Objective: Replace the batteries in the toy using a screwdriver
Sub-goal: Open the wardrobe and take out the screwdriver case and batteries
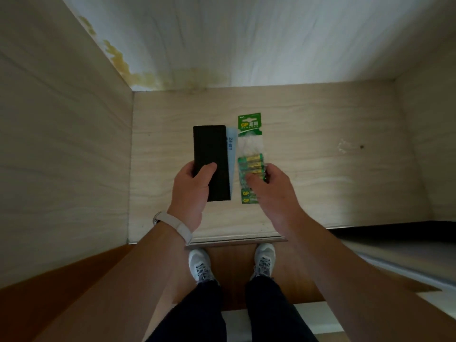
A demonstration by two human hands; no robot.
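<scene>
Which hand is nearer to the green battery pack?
Right. The right hand grips the battery pack at its lower half; the left hand holds the black case just left of the pack, not touching it.

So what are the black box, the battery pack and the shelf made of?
The black box looks like dull plastic, maybe ribbed: it is dark with no shine. The battery pack seems to be printed green card with clear plastic bubbles that glint white. The shelf looks like wood or a wood-print board, pale with wavy grain lines.
</scene>
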